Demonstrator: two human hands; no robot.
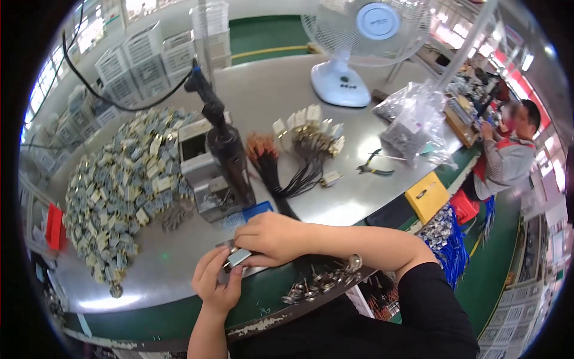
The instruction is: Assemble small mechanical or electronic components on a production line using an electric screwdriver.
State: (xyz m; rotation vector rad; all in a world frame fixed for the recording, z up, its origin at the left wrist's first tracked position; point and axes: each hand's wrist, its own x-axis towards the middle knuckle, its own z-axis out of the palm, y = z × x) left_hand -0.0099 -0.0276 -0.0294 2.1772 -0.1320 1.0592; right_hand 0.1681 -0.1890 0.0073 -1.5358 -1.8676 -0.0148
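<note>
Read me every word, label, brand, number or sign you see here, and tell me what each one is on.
No text can be read with certainty.
Blue fan hub: a mark, too blurred to read.
Small gray block between the left hand and right hand: no lettering discernible.
Piled blocks: too small to tell.

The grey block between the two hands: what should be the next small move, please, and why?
Perhaps steady the grey block with the left hand and ease the right hand slightly aside: both hands close around the block, and they cover its edges, so its fit is hard to check.
</note>
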